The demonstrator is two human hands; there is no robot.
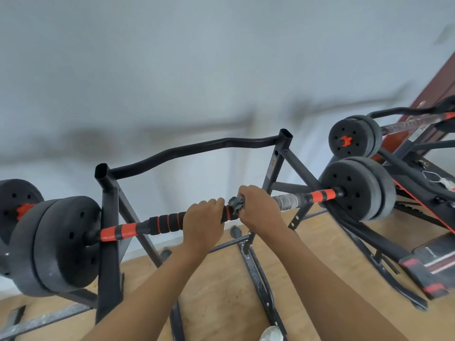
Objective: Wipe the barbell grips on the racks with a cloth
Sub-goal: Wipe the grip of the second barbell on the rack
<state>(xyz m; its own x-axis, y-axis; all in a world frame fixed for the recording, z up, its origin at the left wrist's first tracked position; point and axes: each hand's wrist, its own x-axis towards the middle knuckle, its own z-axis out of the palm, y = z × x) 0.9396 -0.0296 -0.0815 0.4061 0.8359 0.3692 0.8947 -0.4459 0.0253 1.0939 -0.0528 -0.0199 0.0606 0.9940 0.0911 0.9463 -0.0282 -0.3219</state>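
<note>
Barbell [167, 221] lay across the uprights of a black steel rack [108, 230], tilting up slightly toward the right. It carried black weight plates [66, 242] at its left end and another pair of plates [357, 190] at its right end. Orange-and-black bands [118, 231] marked the bar just inside the left plates. A black foam sleeve with red rings covered the middle, and a grey wrapped stretch [288, 200] ran right of the hands.

Behind it, the rack's curved rear bar [197, 146] crossed in front of a pale wall [197, 57]. To the right stood a second rack with a second loaded barbell [354, 137], in front of a dark red door [438, 82]. A black-and-red padded bench [430, 267] stood near the right plates on the wooden floor [221, 291]. Nothing lay between the person and the bar.

Both bare forearms reached up from the bottom edge. The left grip [204, 217] wrapped over the foam sleeve from above, fingers curled round it, knuckles up. Just beside it, the right grip [258, 205] clutched a crumpled grey cloth [235, 205], fingers closed tight, pressing the cloth against the bar at the sleeve's right end. The two hands sat close together, with the cloth bunched between them.
</note>
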